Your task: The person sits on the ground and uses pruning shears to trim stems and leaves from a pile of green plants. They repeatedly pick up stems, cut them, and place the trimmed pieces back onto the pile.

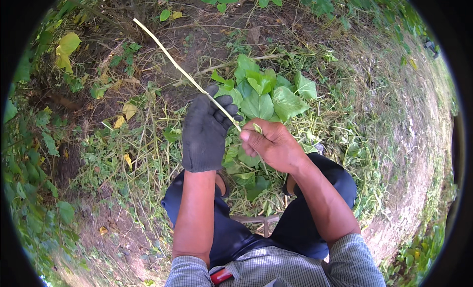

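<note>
A long pale peeled stem [172, 61] runs from the upper left down to my hands. My left hand [208, 126], in a dark knitted glove, holds it around its lower part, palm turned up. My bare right hand [271, 142] pinches the stem's lower end between thumb and forefinger, and a small green piece sticks out above those fingers. A thin strip hangs below my right hand. Just beyond my hands lies a heap of broad green leaves [258, 102] on the ground.
Part of a wooden stool [255, 219] shows between my legs. Cut stalks and grass [136, 157] litter the ground around my feet. A thin branch [229, 64] lies behind the leaf heap. Leafy plants [29, 150] stand along the left, with yellow leaves [68, 46] at the upper left.
</note>
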The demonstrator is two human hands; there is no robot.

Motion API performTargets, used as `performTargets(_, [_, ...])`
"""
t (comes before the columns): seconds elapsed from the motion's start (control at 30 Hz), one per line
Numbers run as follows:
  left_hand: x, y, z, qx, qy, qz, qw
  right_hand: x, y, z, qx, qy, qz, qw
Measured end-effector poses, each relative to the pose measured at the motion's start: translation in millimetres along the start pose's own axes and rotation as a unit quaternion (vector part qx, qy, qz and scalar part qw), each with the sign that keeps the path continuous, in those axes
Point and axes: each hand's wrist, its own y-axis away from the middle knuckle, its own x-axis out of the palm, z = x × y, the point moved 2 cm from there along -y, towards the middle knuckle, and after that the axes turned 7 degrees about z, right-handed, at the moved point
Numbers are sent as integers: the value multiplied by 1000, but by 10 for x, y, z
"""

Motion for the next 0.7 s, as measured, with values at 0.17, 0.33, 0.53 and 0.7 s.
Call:
performTargets(0.17, [23, 51, 58, -20, -158, 25, 987, -44, 29, 18, 2, 36, -30, 999])
performTargets(0.33, [-24, 33, -2, 11, -156, 22, 987, -177, 94, 98, 1, 151, -5, 988])
performTargets(0.53, [-16, 45, -57, 16, -160, 18, 987, -240, 152, 143, -24, 213, -33, 976])
performTargets(0.7, [24, 42, -60, -5, -218, -3, 976, -242, 164, 146, -68, 251, -94, 961])
